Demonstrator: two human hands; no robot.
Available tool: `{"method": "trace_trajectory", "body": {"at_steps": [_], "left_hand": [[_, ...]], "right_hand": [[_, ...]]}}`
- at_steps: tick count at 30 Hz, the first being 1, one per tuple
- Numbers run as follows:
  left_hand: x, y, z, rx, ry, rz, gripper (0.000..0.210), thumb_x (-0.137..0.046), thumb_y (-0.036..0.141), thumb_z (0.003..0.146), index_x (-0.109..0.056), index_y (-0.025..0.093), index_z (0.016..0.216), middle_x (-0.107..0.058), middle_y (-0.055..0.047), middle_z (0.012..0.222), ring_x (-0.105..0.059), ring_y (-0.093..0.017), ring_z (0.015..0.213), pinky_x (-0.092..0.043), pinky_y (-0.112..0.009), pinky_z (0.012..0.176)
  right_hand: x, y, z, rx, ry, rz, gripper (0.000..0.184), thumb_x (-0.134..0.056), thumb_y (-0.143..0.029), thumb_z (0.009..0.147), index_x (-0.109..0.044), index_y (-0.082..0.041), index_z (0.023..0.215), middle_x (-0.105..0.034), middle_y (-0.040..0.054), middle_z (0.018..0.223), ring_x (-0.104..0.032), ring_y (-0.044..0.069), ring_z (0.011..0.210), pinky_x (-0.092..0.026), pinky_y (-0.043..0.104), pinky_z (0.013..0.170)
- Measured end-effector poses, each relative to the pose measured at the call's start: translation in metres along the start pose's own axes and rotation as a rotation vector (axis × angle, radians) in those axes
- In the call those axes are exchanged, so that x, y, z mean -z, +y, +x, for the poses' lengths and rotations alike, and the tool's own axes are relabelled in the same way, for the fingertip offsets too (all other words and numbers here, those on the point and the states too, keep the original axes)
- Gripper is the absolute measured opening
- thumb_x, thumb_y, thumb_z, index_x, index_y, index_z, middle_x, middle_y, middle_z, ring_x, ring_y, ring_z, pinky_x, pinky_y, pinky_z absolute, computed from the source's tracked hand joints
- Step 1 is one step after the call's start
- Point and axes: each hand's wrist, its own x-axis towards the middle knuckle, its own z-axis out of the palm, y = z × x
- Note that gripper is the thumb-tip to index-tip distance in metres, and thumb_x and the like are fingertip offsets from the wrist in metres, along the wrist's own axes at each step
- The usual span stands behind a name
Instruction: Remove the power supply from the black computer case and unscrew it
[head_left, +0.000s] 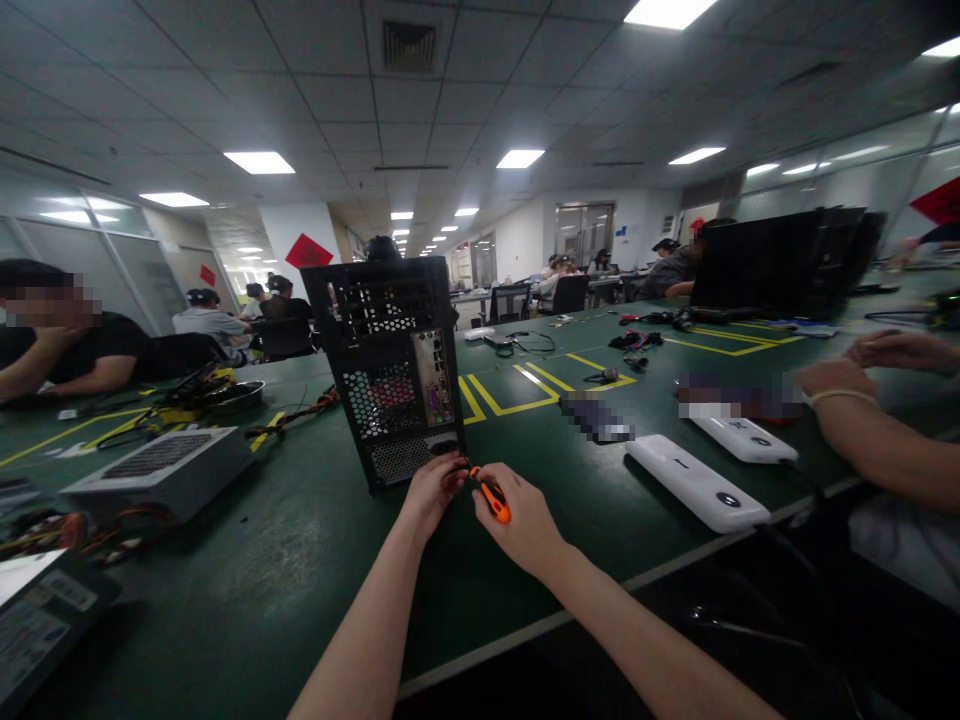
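While the right hand [521,512] grips an orange screwdriver [496,502], the left hand [433,496] curls by the computer case [381,400], its hold unclear.

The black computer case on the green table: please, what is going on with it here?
A person's right hand holds an orange-handled screwdriver by the lower right corner of the upright black metal computer case. The left hand is at the same corner; whether it holds something cannot be made out. A grey metal power supply box lies to the left, two white oblong devices to the right.
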Motion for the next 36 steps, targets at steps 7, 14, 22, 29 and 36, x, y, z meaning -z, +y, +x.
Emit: {"method": "trace_trajectory", "body": {"at_steps": [7, 14, 22, 29, 36], "left_hand": [[0.0000, -0.0003, -0.0011, -0.004, -0.008, 0.009, 0.016, -0.057, 0.005, 0.068, -0.061, 0.010, 0.083, -0.065, -0.008, 0.077, -0.059, -0.009, 0.057, -0.047, -0.019, 0.053], [0.0003, -0.0004, 0.0000, -0.002, -0.017, 0.001, 0.015, -0.058, 0.006, 0.068, -0.061, 0.011, 0.083, -0.065, -0.008, 0.078, -0.059, -0.009, 0.058, -0.046, -0.018, 0.052], [-0.0006, -0.0014, 0.0009, -0.016, -0.010, 0.003, 0.014, -0.059, 0.006, 0.068, -0.061, 0.011, 0.081, -0.066, -0.008, 0.079, -0.059, -0.008, 0.057, -0.046, -0.018, 0.052], [-0.0013, 0.0002, -0.0009, -0.008, -0.010, 0.009, 0.015, -0.059, 0.006, 0.068, -0.061, 0.011, 0.082, -0.065, -0.008, 0.081, -0.059, -0.009, 0.058, -0.046, -0.018, 0.052], [-0.0025, -0.0005, -0.0009, -0.009, -0.005, 0.026, 0.013, -0.059, 0.006, 0.067, -0.062, 0.009, 0.080, -0.065, -0.008, 0.077, -0.058, -0.009, 0.057, -0.046, -0.019, 0.052]], "right_hand": [[0.0021, -0.0003, -0.0007, 0.066, -0.047, -0.059, 0.021, -0.052, -0.010, 0.071, -0.055, -0.020, 0.089, -0.052, 0.0042, 0.086, -0.052, 0.017, 0.080, -0.044, 0.031, 0.073], [0.0015, -0.0019, 0.0004, -0.019, -0.026, 0.021, 0.018, -0.048, -0.022, 0.080, -0.049, -0.020, 0.098, -0.057, 0.0032, 0.086, -0.056, 0.016, 0.078, -0.046, 0.029, 0.070], [0.0048, -0.0031, -0.0012, 0.050, -0.039, -0.004, 0.016, -0.049, -0.013, 0.075, -0.055, -0.020, 0.089, -0.054, 0.0038, 0.085, -0.054, 0.015, 0.077, -0.045, 0.028, 0.070], [0.0031, -0.0044, -0.0009, -0.001, -0.025, -0.089, 0.013, -0.043, -0.020, 0.082, -0.052, -0.018, 0.092, -0.056, 0.0035, 0.079, -0.054, 0.015, 0.072, -0.043, 0.027, 0.068], [0.0016, -0.0039, -0.0027, 0.090, -0.051, -0.201, 0.014, -0.051, -0.013, 0.073, -0.055, -0.019, 0.085, -0.052, 0.0036, 0.080, -0.050, 0.016, 0.075, -0.041, 0.029, 0.069]]}}
